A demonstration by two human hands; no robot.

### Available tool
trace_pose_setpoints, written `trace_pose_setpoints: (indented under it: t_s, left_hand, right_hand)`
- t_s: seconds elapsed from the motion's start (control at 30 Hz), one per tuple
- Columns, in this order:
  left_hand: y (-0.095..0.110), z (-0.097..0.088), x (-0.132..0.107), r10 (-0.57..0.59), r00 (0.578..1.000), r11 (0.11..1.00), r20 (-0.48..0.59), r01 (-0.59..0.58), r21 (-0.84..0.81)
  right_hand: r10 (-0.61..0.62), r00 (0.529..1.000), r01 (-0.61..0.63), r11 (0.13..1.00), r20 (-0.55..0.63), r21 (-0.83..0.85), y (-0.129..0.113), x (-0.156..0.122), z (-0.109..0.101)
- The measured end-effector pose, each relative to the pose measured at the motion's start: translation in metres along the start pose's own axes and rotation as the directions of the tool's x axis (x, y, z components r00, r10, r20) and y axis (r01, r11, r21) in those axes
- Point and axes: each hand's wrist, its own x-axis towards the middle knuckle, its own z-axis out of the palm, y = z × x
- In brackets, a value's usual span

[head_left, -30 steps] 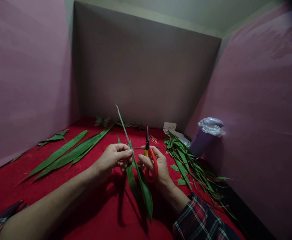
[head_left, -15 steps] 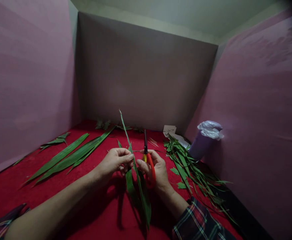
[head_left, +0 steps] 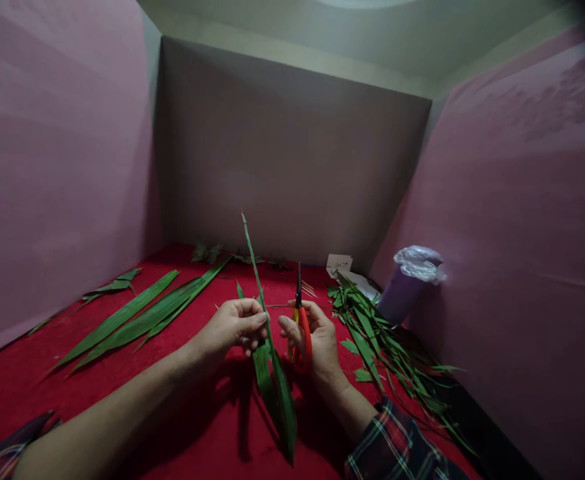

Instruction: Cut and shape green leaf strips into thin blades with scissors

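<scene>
Scissors (head_left: 303, 321) with orange-red handles are gripped in the right hand (head_left: 323, 343), their blades together and pointed away, just beside a long green leaf (head_left: 283, 393). That leaf is pinched between the thumb and fingers of the left hand (head_left: 237, 325), above the middle of the red-covered counter (head_left: 192, 433); its thin end is raised past the fingers, and its broad end is hung toward the near side. A broad strip (head_left: 263, 370) is seen beside it; whether the two are joined cannot be told. More long leaves (head_left: 142, 330) are laid out to the left. At the right, a heap of narrow leaves (head_left: 369, 323) is spread beside a purple bin (head_left: 401, 293), its top wrapped in clear plastic (head_left: 417, 263). Thin sticks (head_left: 309, 289) and a white card (head_left: 339, 263) are set farther back.
</scene>
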Motion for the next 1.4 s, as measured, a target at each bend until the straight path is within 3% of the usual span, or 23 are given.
trace_pose_setpoints:
  t_s: [0.43,0.73,0.9,1.03,1.23,1.4]
  left_hand:
    - [0.003,-0.001,-0.002,0.004,1.0,1.0,-0.009,-0.004,0.013]
    - [0.011,-0.006,0.001,0.057,0.99,0.998,-0.127,-0.06,-0.02]
    - [0.014,-0.009,0.002,0.132,0.973,0.991,-0.19,-0.133,0.007]
    - [0.016,-0.01,0.001,0.148,0.965,0.989,-0.218,-0.149,0.013]
    - [0.016,-0.013,0.002,0.161,0.956,0.987,-0.246,-0.162,0.017]
    - [0.015,-0.015,0.004,0.178,0.952,0.983,-0.248,-0.181,0.012]
  right_hand:
    - [-0.015,1.0,0.015,1.0,0.005,0.013,-0.003,-0.003,0.001]
    - [0.04,0.98,-0.043,0.999,0.196,0.011,-0.006,-0.015,0.0]
    - [-0.004,0.957,0.044,0.99,0.29,-0.131,-0.02,-0.027,-0.01]
    - [-0.008,0.957,0.099,0.948,0.292,-0.302,-0.023,-0.028,-0.02]
    - [0.109,0.932,0.018,0.939,0.345,-0.343,-0.02,-0.03,-0.017]
    - [0.118,0.935,0.051,0.889,0.336,-0.455,-0.017,-0.034,-0.013]
